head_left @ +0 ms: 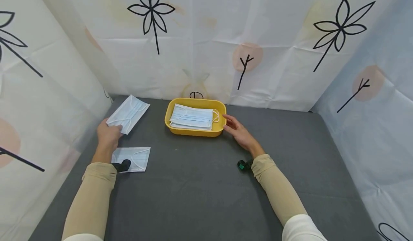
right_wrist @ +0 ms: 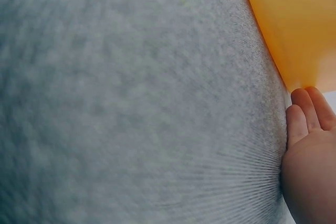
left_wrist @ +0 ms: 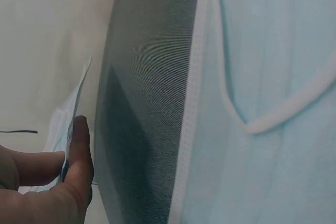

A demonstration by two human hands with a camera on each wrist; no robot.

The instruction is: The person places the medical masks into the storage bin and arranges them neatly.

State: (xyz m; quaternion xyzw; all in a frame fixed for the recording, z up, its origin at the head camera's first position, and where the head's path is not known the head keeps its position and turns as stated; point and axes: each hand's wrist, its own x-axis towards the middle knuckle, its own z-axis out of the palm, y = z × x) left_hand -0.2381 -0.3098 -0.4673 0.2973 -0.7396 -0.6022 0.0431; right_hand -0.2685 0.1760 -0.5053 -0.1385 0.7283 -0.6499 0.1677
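Note:
My left hand (head_left: 109,135) pinches a pale blue face mask (head_left: 130,112) by its near edge, thumb on top; the left wrist view shows thumb and finger (left_wrist: 80,156) on either side of it. A second face mask (head_left: 137,158) lies flat on the table, partly hidden by my left wrist, and looms large in the left wrist view. At the back middle, a yellow tray (head_left: 193,132) holds several stacked face masks (head_left: 193,116). My right hand (head_left: 238,131) is at the tray's right end, fingers relaxed, fingertips at its wall (right_wrist: 294,19).
The grey table (head_left: 200,191) is bounded at the back and sides by white fabric (head_left: 206,26) printed with flowers and trees. Each wrist wears a dark camera, such as the right wrist camera (head_left: 244,165).

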